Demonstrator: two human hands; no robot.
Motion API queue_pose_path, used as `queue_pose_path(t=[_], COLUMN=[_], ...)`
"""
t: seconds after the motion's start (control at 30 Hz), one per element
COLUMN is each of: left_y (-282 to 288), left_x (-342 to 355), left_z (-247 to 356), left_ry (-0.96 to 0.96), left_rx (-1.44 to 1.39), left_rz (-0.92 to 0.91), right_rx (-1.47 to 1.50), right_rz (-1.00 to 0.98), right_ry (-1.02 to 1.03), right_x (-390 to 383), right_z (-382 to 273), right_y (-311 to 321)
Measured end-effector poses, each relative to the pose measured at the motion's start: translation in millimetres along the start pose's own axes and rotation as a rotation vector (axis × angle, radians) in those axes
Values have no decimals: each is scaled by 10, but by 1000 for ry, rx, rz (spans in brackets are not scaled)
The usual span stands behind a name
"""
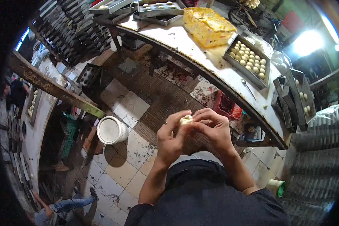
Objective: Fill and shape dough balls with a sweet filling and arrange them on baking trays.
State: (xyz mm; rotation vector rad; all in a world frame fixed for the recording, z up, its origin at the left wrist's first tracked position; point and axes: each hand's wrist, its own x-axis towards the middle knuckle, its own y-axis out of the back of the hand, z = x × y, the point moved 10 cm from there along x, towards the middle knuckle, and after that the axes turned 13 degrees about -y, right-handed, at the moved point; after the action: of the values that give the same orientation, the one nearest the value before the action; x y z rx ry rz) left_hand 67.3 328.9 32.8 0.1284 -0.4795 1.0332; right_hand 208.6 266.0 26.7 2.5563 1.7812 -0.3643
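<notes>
I hold a small pale piece of dough (185, 120) up between my two hands, above my dark shirt. My left hand (169, 141) is closed on it from the left, fingers curled. My right hand (214, 133) grips it from the right with bent fingers and thumb. The dough is partly covered by both hands. Beyond them, on the long pale table (169, 37), sit a metal tray of round dough balls (248, 60), a smeared yellow plastic tub (209, 26) and a metal spoon (248, 90). One loose dough ball (264, 106) lies near the table's edge.
A white bucket (112, 130) stands on the tiled floor (128, 177) at left, near a second table (45, 113). A red crate (224, 103) is under the long table. More metal trays (301, 98) are at right. Other people (19, 90) are at far left and lower left (60, 209).
</notes>
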Motion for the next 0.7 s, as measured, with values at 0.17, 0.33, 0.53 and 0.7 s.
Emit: queue_pose_path(t=[0.17,0.33,0.53,0.7], left_y=[-757,-2401,-4121,-5393], left_x=[-175,-375,-808,-1185], left_z=[-170,336,-259,-90], left_ry=[192,-316,206,51], left_rx=[-232,177,128,96], left_rz=[-9,-468,-682,-1070], right_rx=[-261,-83,-213,101], right_rz=[112,379,651,725], right_ry=[270,162,275,77], right_x=[-641,-1281,-2360,-2958], right_z=[-402,-237,-210,255], right_y=[536,2098,3437,4446])
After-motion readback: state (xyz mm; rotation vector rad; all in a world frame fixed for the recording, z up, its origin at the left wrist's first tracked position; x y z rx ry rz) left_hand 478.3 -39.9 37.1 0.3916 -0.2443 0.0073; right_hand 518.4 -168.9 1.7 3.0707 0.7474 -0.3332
